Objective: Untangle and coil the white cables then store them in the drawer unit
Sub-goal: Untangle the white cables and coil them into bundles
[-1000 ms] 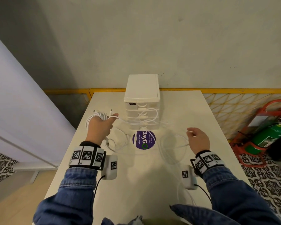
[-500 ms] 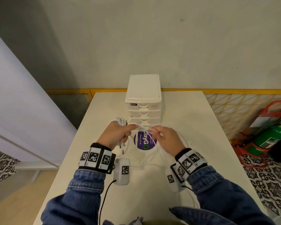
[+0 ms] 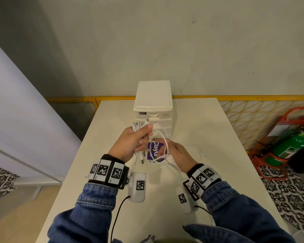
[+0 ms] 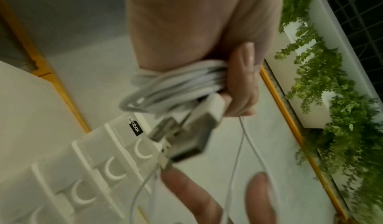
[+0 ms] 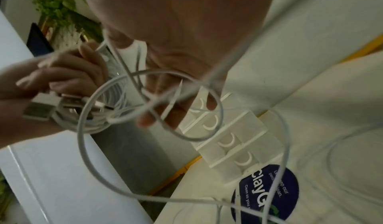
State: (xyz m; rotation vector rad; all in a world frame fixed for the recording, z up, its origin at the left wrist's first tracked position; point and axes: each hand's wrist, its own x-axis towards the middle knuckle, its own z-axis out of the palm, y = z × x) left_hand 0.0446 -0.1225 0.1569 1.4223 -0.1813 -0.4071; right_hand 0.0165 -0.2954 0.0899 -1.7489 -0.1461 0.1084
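purple sticker (image 3: 154, 151), green extinguisher (image 3: 288, 146), table (image 3: 200, 123)

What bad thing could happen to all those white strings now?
The left hand grips a coiled bundle with plugs dangling from it; those could catch on the loose loop the right hand is guiding and make a fresh knot. Slack cable on the table might also snag while being pulled in.

White cables (image 3: 162, 146), part coiled in a bundle, loose loops trailing before closed drawer unit (image 3: 154, 104)
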